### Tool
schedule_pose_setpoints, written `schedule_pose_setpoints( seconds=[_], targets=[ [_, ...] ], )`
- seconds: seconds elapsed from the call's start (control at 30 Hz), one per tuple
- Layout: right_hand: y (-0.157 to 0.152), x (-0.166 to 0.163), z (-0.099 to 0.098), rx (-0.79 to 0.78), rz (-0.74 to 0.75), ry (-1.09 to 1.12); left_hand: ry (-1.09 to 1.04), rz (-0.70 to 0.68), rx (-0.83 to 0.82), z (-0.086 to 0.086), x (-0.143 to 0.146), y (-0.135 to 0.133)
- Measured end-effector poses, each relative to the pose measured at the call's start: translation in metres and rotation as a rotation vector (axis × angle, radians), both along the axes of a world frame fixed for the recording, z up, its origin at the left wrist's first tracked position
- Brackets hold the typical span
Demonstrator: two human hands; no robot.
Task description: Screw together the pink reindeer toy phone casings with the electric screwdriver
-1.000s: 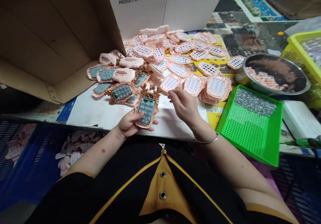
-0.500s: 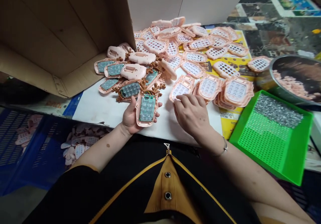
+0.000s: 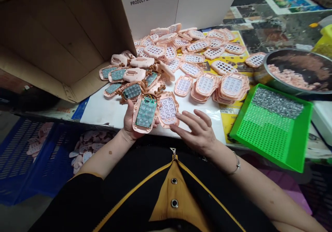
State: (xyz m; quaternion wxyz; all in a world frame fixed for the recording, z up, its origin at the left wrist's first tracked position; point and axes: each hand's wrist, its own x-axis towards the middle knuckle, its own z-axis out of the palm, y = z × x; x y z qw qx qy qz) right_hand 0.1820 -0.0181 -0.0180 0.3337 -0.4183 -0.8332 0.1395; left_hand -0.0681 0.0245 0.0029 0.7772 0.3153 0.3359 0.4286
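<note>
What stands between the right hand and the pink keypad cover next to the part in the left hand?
Nothing visible. The right hand touches the edge of the keypad cover, which lies against the circuit-board part in the left hand.

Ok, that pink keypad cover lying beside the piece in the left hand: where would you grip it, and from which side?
Probably the right rim, pinched from the right. The keypad cover lies flat and thin, its left edge tight against the circuit-board shell in the left hand, while the right edge is free, beside the fingers of the open right hand.
</note>
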Motion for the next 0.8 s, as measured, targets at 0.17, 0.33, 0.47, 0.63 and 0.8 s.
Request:
schedule_pose_setpoints(
  seconds=[0.17,0.33,0.47,0.63,0.8],
  targets=[
    [0.008,-0.008,0.001,-0.486,-0.085,0.693,0.084,-0.014,0.015,0.014,0.006,-0.01],
    [0.013,-0.029,-0.002,-1.049,0.215,0.963,0.123,-0.102,0.023,0.016,0.015,-0.01],
    [0.01,-0.038,-0.004,-1.151,0.23,1.054,0.16,-0.097,0.033,0.011,0.015,-0.007],
    [0.009,-0.038,-0.007,-1.166,0.181,1.104,0.159,-0.12,0.031,0.007,0.015,-0.005],
    [0.011,-0.038,-0.012,-1.177,0.231,1.245,0.084,-0.145,0.012,0.009,0.019,-0.002]
  ],
)
